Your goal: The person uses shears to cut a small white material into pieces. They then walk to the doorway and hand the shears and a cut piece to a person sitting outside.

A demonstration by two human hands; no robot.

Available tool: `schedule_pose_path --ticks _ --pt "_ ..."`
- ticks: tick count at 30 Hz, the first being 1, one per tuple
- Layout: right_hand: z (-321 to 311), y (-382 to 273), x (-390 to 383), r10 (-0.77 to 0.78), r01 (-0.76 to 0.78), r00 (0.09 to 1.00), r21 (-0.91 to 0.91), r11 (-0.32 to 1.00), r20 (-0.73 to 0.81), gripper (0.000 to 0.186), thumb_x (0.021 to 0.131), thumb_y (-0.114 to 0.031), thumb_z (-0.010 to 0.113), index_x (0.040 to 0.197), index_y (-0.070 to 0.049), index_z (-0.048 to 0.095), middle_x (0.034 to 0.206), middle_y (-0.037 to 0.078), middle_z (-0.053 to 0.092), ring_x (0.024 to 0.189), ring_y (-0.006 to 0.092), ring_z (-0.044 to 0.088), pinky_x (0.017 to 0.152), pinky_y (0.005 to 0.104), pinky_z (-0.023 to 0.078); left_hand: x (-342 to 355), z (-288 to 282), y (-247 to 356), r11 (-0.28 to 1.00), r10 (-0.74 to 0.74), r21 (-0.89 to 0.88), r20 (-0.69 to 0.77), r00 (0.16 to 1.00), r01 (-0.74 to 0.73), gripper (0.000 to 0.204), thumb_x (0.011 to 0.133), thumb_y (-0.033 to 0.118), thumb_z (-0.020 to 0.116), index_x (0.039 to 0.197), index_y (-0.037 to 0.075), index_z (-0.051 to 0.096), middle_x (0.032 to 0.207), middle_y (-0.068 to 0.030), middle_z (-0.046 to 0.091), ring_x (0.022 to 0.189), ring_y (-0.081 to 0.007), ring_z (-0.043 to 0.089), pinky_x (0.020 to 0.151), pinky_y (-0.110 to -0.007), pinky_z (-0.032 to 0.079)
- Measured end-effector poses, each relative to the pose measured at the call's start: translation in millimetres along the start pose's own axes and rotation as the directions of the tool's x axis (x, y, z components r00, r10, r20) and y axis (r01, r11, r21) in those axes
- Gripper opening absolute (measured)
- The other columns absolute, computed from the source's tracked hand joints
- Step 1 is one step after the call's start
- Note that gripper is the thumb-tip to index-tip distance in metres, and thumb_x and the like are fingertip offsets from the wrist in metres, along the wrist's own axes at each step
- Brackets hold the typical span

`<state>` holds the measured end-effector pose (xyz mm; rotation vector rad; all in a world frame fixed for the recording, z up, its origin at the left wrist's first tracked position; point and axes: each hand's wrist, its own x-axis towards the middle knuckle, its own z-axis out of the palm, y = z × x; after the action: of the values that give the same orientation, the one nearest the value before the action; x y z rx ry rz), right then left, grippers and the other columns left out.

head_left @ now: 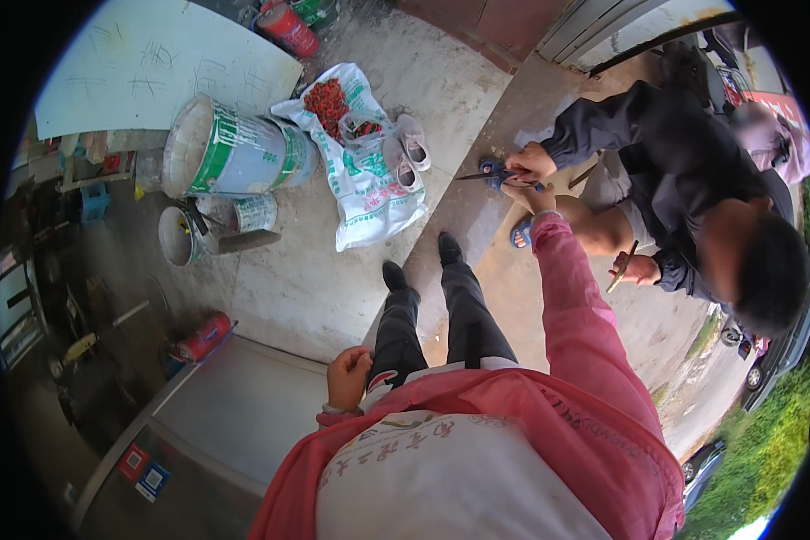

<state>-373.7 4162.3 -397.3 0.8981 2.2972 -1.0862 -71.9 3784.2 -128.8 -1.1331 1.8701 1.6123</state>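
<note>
My right hand (533, 196) reaches out to the right, its fingers closed on a dark tool with a long pointed blade (473, 176); I cannot tell whether it is a knife or scissors. A co-worker's hand (533, 159) is on the same tool, just beyond mine. The co-worker's other hand (639, 268) holds a thin, light-brown stick-like thing (620, 273). My left hand (346, 379) hangs beside my left thigh with its fingers loosely curled, and nothing shows in it.
A white sack (366, 209) lies ahead on the concrete, bearing red peppers (327, 103) and a pair of pale shoes (411, 148). Buckets (185, 148) stand left of it. A grey-topped cabinet (234, 423) is at my left. The seated co-worker (666, 135) is at the right.
</note>
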Motion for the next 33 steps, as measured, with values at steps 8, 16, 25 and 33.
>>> schedule_pose_path --ticks 8,16,25,33 --pt "3 48 28 -0.091 -0.473 0.857 0.845 0.251 0.507 0.012 0.081 -0.003 0.054 0.091 -0.007 0.059 0.078 0.001 0.061 0.069 0.0140 0.058 0.063 0.0265 0.048 -2 11 -38 0.998 0.031 -0.061 -0.013 0.999 -0.032 0.017 0.085 0.010 0.058 0.100 0.000 0.061 0.077 -0.0022 0.061 0.069 -0.0071 0.055 0.061 -0.021 0.044" --pt "-32 47 -25 -0.109 -0.459 0.865 0.860 0.223 0.490 0.019 0.084 -0.015 0.062 0.101 -0.007 0.061 0.088 0.004 0.065 0.076 0.0155 0.062 0.066 0.0276 0.053 -25 -11 -13 0.981 -0.017 -0.192 -0.115 0.993 -0.005 0.021 0.085 0.012 0.059 0.101 -0.001 0.061 0.081 -0.0031 0.061 0.073 -0.0073 0.055 0.066 -0.020 0.045" --pt "-33 -30 -98 -0.118 -0.240 0.945 0.892 0.383 0.304 0.023 0.081 -0.016 0.063 0.102 -0.008 0.060 0.087 0.005 0.064 0.067 0.0131 0.057 0.057 0.0237 0.048 -33 -91 -85 0.890 -0.021 -0.437 -0.321 0.947 -0.129 0.024 0.085 0.017 0.060 0.101 0.000 0.062 0.083 -0.0054 0.065 0.075 -0.0096 0.059 0.066 -0.023 0.048" --pt "228 -79 -175 -0.213 -0.293 0.676 0.522 0.801 0.706 0.017 0.082 -0.013 0.061 0.098 -0.012 0.059 0.092 0.006 0.066 0.071 0.0139 0.061 0.054 0.0240 0.047 -41 -272 -109 0.705 0.032 -0.621 -0.453 0.891 -0.342 0.018 0.087 0.013 0.059 0.099 -0.001 0.061 0.078 -0.0013 0.060 0.070 -0.0070 0.054 0.064 -0.021 0.046"
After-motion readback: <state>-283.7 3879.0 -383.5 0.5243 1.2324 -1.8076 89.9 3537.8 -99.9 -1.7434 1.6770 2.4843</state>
